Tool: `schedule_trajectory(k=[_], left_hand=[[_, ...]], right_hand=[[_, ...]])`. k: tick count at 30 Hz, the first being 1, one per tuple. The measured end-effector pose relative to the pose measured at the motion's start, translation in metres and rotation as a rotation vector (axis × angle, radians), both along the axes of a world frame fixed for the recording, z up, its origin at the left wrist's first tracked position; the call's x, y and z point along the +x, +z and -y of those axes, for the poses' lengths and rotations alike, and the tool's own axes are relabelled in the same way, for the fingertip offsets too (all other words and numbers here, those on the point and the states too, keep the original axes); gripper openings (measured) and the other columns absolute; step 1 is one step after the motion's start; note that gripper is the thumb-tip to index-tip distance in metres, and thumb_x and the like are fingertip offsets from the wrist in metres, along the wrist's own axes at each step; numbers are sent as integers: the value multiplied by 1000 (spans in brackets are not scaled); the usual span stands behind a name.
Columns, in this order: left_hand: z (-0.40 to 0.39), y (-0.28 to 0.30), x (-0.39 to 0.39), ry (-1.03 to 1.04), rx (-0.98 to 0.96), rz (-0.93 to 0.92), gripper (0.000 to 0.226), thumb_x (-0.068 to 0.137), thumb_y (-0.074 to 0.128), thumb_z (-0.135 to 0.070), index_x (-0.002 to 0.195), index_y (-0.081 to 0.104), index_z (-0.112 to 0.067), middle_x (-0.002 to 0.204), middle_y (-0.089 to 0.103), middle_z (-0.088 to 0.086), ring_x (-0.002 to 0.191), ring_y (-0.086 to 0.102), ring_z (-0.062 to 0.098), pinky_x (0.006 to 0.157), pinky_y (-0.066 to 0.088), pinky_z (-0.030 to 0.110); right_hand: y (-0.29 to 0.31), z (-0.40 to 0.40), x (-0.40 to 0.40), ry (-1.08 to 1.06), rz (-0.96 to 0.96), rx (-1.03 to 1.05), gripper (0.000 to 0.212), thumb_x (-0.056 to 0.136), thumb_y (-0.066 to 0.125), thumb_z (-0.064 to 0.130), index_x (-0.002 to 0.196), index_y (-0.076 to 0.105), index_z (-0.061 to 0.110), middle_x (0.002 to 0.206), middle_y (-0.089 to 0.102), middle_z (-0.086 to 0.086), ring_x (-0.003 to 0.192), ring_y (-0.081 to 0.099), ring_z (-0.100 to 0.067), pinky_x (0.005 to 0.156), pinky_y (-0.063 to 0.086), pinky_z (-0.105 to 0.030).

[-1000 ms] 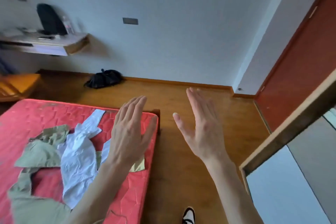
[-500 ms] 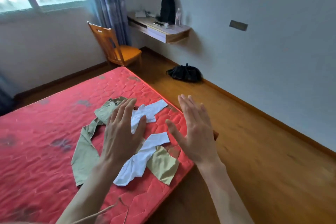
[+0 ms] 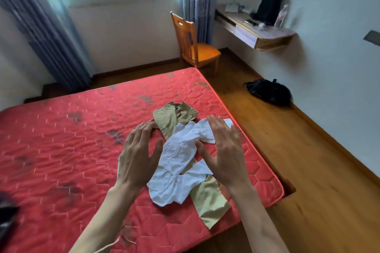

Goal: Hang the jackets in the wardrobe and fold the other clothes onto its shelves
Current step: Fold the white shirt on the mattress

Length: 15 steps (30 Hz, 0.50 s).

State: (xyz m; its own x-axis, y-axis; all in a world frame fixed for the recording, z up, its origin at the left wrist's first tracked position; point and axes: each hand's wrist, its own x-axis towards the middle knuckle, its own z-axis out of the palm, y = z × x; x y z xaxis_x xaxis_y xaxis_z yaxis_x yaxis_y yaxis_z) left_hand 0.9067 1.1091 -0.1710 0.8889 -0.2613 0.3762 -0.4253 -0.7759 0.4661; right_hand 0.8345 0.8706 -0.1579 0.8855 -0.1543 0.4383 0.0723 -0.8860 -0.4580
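Red quilted mattress (image 3: 61,150), two garments dumped near its right edge, and that's pretty much where you're at. Your left hand (image 3: 137,158) and right hand (image 3: 224,156) are both up over the pile with fingers spread flat, holding nothing. I honestly can't tell if they're touching cloth or just above it.

The white garment (image 3: 176,162) lies crumpled on top, crossing over the khaki garment (image 3: 174,117), which sticks out at the far end and again at the near end by the mattress corner. Neither looks folded, so as far as I can judge, both are left to do. The wardrobe isn't in view at all, so no idea what's hanging in there or sitting on its shelves.

Other stuff around: wooden chair (image 3: 195,45) by the curtain (image 3: 195,0), a wall-mounted desk (image 3: 257,33) with a dark backpack (image 3: 269,4) and a bottle on it, and a black bag (image 3: 267,92) on the floor against the wall.

Nothing's really blocking you at the bed. Only snag I'd guess at is the two pieces being tangled, so lift the white one off first.
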Motion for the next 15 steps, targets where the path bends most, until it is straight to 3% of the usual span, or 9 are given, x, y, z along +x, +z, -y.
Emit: schedule_trajectory(k=[10, 15], left_hand=[[-10, -91, 74, 59, -27, -150, 56, 102, 45, -46, 149, 48, -17, 147, 57, 5, 139, 50, 26, 111, 43, 44], [-17, -151, 99, 115, -22, -215, 54, 102, 45, -45, 147, 51, -16, 147, 58, 3, 140, 47, 23, 115, 40, 41]], right_hand=[[-82, -7, 93, 111, -76, -20, 69, 100, 58, 53, 155, 44, 13, 158, 48, 0, 152, 36, -17, 125, 26, -49], [-136, -23, 136, 209, -154, -45, 69, 100, 57, 52, 155, 45, 13, 159, 47, 0, 154, 32, -16, 126, 25, -48]])
